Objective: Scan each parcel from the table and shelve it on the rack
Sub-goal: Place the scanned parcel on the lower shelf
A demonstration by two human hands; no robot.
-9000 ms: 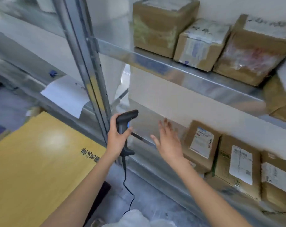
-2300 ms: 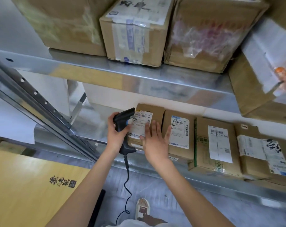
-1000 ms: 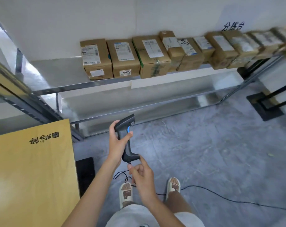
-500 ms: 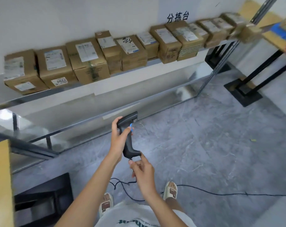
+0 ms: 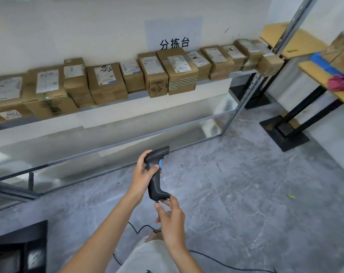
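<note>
My left hand (image 5: 141,174) grips a black handheld scanner (image 5: 156,175) with a blue trigger, held upright over the grey floor. My right hand (image 5: 170,215) pinches the scanner's cable (image 5: 216,262) just under the handle base. Neither hand holds a parcel. Several brown cardboard parcels (image 5: 179,70) with white labels stand in a row on the metal rack shelf (image 5: 212,80) ahead. At the far right a yellow table (image 5: 316,75) carries more parcels (image 5: 342,48).
The rack's lower shelves (image 5: 112,138) are bare metal. An upright rack post (image 5: 251,79) stands at the right end. The table's black leg and foot plate (image 5: 285,133) sit on the floor to the right. A dark object (image 5: 17,251) lies bottom left.
The view has swung right along the rack, bringing the yellow table at the right further into view. Both hands keep their hold on the scanner and its cable.
</note>
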